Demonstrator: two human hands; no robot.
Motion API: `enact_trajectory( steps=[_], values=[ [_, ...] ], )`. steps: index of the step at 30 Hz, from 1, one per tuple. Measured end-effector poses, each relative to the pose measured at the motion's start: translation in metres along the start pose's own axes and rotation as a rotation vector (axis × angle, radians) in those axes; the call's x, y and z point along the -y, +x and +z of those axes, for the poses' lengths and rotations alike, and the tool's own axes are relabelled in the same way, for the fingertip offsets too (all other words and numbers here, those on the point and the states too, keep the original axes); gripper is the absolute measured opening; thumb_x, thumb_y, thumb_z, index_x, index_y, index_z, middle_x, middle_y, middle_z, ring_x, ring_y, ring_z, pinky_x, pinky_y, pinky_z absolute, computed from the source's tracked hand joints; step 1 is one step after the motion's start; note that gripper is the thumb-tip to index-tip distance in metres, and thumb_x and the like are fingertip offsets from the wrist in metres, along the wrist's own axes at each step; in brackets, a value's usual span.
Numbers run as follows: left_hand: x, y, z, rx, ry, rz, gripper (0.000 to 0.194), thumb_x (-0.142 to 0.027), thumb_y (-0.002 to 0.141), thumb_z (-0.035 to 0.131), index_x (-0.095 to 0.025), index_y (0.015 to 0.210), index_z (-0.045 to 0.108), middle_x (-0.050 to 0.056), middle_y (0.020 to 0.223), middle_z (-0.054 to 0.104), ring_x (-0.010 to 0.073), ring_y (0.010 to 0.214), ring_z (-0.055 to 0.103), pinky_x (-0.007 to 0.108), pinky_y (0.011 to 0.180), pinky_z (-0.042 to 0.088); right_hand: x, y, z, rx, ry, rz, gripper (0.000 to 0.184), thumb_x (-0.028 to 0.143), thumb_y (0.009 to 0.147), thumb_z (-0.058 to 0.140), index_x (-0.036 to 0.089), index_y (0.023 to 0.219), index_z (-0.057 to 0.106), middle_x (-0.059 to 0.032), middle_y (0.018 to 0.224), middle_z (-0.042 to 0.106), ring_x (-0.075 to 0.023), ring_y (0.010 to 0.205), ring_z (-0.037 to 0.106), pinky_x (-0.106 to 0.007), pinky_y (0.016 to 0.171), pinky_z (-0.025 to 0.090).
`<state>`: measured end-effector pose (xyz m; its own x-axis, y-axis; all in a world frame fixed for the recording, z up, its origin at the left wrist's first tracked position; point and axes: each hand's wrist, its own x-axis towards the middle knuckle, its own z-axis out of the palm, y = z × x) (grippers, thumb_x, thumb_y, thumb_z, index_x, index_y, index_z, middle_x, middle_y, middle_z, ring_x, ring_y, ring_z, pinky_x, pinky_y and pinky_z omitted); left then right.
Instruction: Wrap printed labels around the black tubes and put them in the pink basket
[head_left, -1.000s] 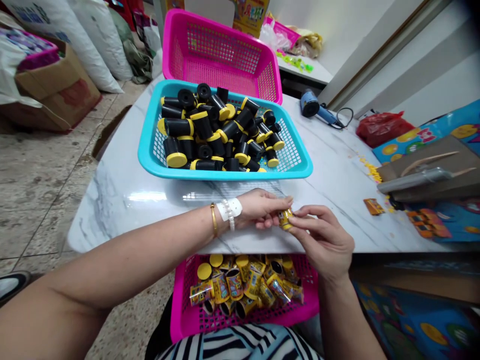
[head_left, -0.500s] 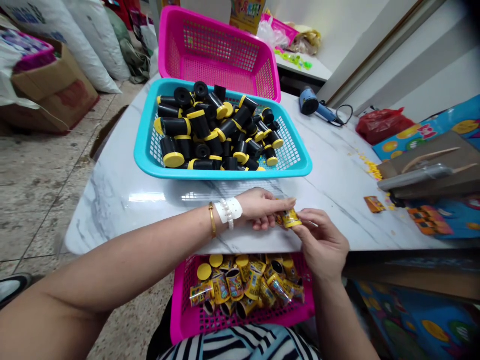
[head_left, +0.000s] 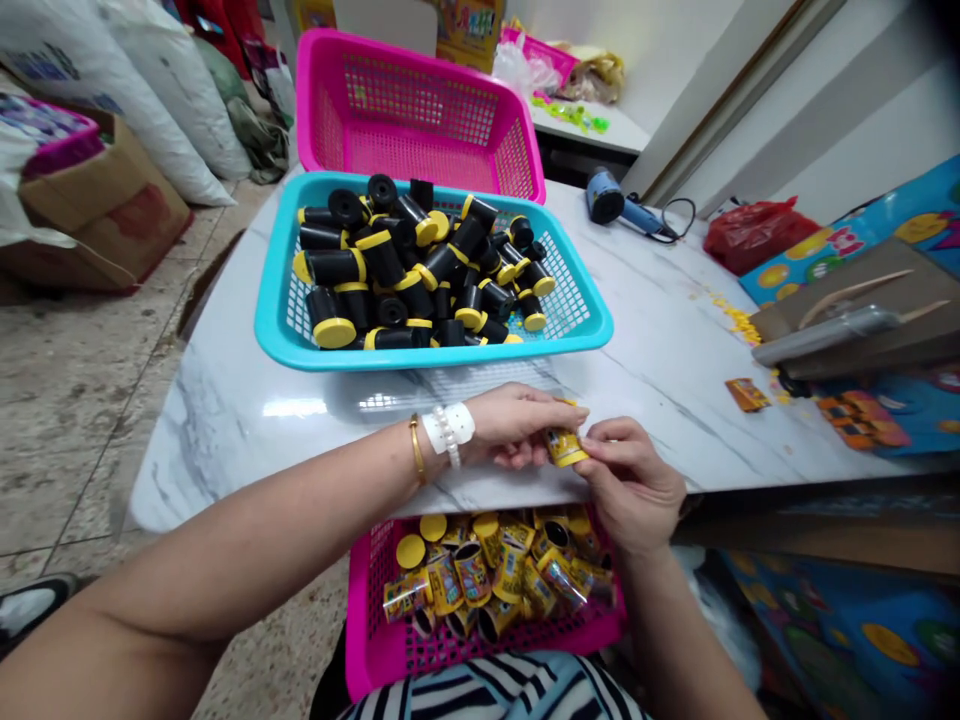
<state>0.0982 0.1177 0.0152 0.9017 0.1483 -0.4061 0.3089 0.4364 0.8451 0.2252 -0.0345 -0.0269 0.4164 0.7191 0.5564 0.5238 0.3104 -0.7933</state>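
Observation:
Just above the table's front edge, my left hand (head_left: pixel 517 425) and my right hand (head_left: pixel 636 482) meet on a small yellow printed canister (head_left: pixel 564 448). My left fingers curl round its upper part, while my right thumb and fingers pinch its lower right side. Part of the canister is hidden behind my fingers. Below, a pink basket (head_left: pixel 361 625) at my lap holds several yellow-labelled canisters (head_left: pixel 472 572), some showing dark open ends. Beyond my hands stands a turquoise basket (head_left: pixel 435 358) full of black canisters with yellow caps (head_left: pixel 379 257).
Behind the turquoise basket is another pink basket (head_left: pixel 420 75). A blue heat gun (head_left: pixel 604 196) lies on the marble-patterned table (head_left: pixel 217 410). To the right are a red plastic bag (head_left: pixel 757 235), yellow scraps, a small orange wrapper (head_left: pixel 746 394) and a box with a wrapped roll.
The canister has turned slightly in my hands, and my right fingers have closed in on its side. The whole view has shifted a little; the baskets' contents look the same.

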Motion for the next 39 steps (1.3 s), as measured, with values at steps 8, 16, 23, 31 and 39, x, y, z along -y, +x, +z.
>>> enact_trajectory(
  steps=[8, 16, 23, 31, 39],
  values=[
    [0.004, 0.002, 0.002, -0.051, -0.144, 0.195, 0.046, -0.054, 0.074, 0.079, -0.017, 0.086, 0.055, -0.004, 0.057, 0.058, 0.0049, 0.039, 0.045, 0.016, 0.037, 0.028, 0.010, -0.005, 0.009, -0.157, -0.037, 0.210, 0.037, 0.022, 0.075, 0.084, 0.022, 0.111, 0.075, -0.0056, 0.099, 0.078, -0.0185, 0.079, 0.076, -0.033, 0.077, 0.066],
    [0.007, 0.001, 0.004, 0.005, 0.141, 0.487, 0.033, -0.041, 0.081, 0.076, -0.015, 0.099, 0.067, 0.002, 0.086, 0.064, 0.0097, 0.070, 0.057, 0.021, 0.064, 0.046, 0.016, 0.000, 0.014, -0.203, 0.355, 0.655, 0.028, 0.036, 0.072, 0.087, 0.017, 0.091, 0.079, -0.0056, 0.080, 0.080, -0.0200, 0.066, 0.077, -0.034, 0.068, 0.066],
    [-0.002, -0.003, -0.003, -0.108, 0.251, 0.403, 0.057, -0.053, 0.086, 0.069, -0.014, 0.126, 0.058, -0.005, 0.063, 0.055, 0.0081, 0.050, 0.046, 0.021, 0.050, 0.037, 0.017, 0.011, 0.011, -0.249, 0.533, 0.752, 0.037, 0.045, 0.063, 0.092, 0.016, 0.081, 0.078, -0.0046, 0.074, 0.079, -0.0151, 0.059, 0.073, -0.028, 0.064, 0.064],
    [-0.001, 0.001, -0.004, -0.113, 0.306, 0.445, 0.037, -0.047, 0.081, 0.074, -0.012, 0.089, 0.066, -0.001, 0.069, 0.060, 0.0076, 0.058, 0.049, 0.021, 0.056, 0.040, 0.019, 0.011, 0.009, -0.225, 0.569, 0.917, 0.045, 0.050, 0.054, 0.094, 0.014, 0.067, 0.072, -0.0021, 0.057, 0.070, -0.0133, 0.052, 0.070, -0.019, 0.052, 0.056],
    [0.000, 0.002, -0.003, -0.150, 0.295, 0.166, 0.041, -0.056, 0.095, 0.052, -0.018, 0.079, 0.055, -0.003, 0.053, 0.055, 0.0083, 0.038, 0.044, 0.020, 0.038, 0.030, 0.017, 0.001, -0.013, 0.091, 0.519, 0.738, 0.048, 0.038, 0.079, 0.083, 0.028, 0.124, 0.071, -0.0050, 0.102, 0.078, -0.0186, 0.079, 0.077, -0.032, 0.072, 0.067]
  ],
)
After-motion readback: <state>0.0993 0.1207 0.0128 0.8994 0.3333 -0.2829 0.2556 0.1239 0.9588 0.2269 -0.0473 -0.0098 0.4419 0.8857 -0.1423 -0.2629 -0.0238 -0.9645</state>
